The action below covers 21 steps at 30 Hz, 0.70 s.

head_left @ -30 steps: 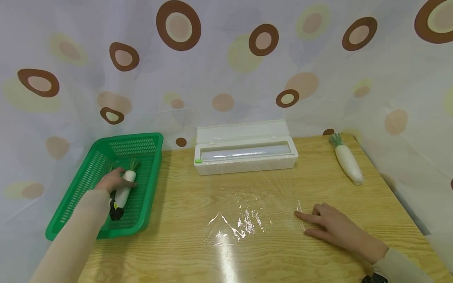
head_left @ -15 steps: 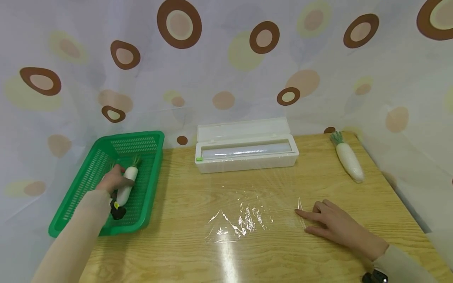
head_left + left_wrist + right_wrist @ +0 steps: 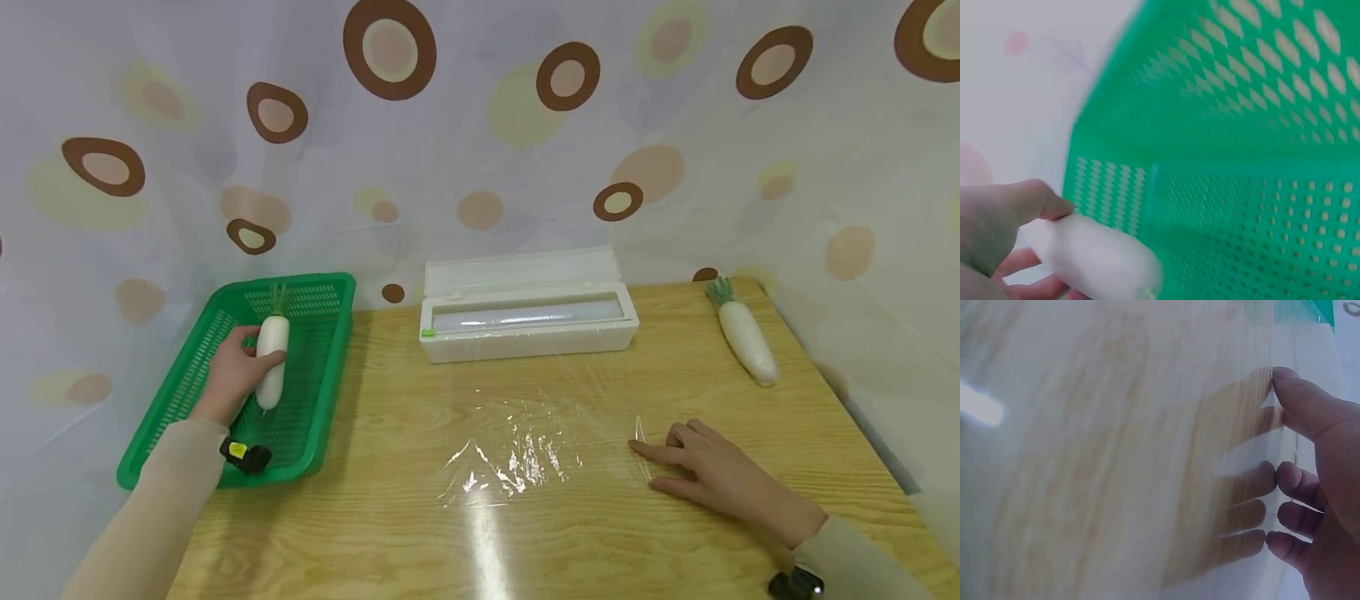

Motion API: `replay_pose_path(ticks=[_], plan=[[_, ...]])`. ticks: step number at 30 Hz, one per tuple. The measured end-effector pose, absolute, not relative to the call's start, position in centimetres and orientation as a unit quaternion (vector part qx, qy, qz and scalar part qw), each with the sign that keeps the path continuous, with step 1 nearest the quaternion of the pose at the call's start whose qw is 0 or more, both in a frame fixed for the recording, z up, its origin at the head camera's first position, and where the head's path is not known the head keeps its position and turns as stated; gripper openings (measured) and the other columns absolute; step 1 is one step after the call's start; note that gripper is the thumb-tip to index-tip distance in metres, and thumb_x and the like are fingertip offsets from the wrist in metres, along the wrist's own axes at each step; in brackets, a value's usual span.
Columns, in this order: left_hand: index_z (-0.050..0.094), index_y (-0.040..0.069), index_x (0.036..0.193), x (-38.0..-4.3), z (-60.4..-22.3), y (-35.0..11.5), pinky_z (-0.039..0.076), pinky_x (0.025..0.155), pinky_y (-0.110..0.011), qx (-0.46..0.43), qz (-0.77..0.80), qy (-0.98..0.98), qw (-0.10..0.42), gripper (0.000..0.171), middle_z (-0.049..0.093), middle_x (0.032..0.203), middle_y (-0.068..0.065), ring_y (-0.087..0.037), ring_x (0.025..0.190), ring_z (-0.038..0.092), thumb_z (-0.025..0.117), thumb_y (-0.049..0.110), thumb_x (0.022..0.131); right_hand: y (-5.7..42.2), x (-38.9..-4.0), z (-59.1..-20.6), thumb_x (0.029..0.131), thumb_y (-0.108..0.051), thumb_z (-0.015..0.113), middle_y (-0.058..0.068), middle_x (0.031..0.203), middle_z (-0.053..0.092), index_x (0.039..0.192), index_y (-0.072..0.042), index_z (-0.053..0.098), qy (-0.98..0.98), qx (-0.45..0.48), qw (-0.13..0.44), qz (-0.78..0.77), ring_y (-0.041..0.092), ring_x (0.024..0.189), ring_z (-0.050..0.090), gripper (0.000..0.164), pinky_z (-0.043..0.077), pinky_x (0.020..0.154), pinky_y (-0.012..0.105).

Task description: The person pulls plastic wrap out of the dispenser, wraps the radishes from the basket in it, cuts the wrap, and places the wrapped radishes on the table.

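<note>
My left hand (image 3: 231, 373) grips a white radish (image 3: 272, 360) inside the green basket (image 3: 337, 350). Its leafy tuft points toward the back wall. In the left wrist view the thumb lies over the white radish (image 3: 1100, 256), with fingers curled beneath it. At the right, my right hand (image 3: 708, 467) rests at the side edge of clear cling film (image 3: 525, 458) spread over the table. The index finger is extended and the thumb apart from it, both touching the film edge. In the right wrist view this hand's (image 3: 1316, 469) remaining fingers are bent, their tips close to the surface.
An open white cling film box (image 3: 528, 342) stands at the back middle, its roll (image 3: 525, 317) inside and the film drawn forward. Another white radish (image 3: 748, 342) lies at the table's back right. A patterned sheet (image 3: 480, 125) hangs behind the wooden table (image 3: 390, 550).
My left hand and the radish have shifted in the basket, and the radish now stands straighter in view, leaves toward the back. My right hand stays at the film edge.
</note>
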<state>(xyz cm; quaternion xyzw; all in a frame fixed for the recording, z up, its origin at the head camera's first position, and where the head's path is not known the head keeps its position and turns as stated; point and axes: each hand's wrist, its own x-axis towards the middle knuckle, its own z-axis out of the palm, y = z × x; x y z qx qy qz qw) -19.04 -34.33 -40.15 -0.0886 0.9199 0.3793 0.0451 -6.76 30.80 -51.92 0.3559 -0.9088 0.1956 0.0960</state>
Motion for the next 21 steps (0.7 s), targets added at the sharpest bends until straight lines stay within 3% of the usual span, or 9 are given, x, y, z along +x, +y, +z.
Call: replay_pose_path(ticks=[7, 12, 21], plan=[[0.027, -0.002, 0.161, -16.5, -38.7, -31.3, 0.052, 0.09, -0.067, -0.055, 0.378, 0.923, -0.036, 0.071, 0.049, 0.142, -0.039, -0.053, 0.126, 0.054, 0.062, 0.025, 0.104, 30.9, -7.0, -52.0, 0.086, -0.032, 0.085, -0.023, 0.09, 0.045, 0.136, -0.021, 0.072, -0.909, 0.358, 0.096, 0.192, -0.004, 0.077, 0.025, 0.053, 0.03, 0.063, 0.018], [0.034, 0.002, 0.16, -14.8, -38.3, -27.9, 0.052, 0.09, -0.064, -0.007, 0.393, 0.917, -0.062, 0.068, 0.054, 0.139, -0.034, -0.049, 0.125, 0.055, 0.065, 0.021, 0.103, 31.0, -7.0, -51.9, 0.085, -0.032, 0.085, -0.022, 0.089, 0.044, 0.135, -0.021, 0.072, -0.911, 0.354, 0.099, 0.187, -0.005, 0.077, 0.024, 0.052, 0.03, 0.063, 0.017], [0.052, 0.008, 0.151, -13.6, -38.1, -21.6, 0.052, 0.078, -0.041, 0.083, 0.41, 0.899, -0.128, 0.059, 0.065, 0.127, -0.02, -0.033, 0.111, 0.061, 0.072, 0.009, 0.095, 31.0, -6.7, -52.1, 0.084, -0.031, 0.086, -0.022, 0.088, 0.043, 0.135, -0.021, 0.072, -0.909, 0.357, 0.107, 0.189, -0.005, 0.077, 0.025, 0.053, 0.031, 0.064, 0.017]])
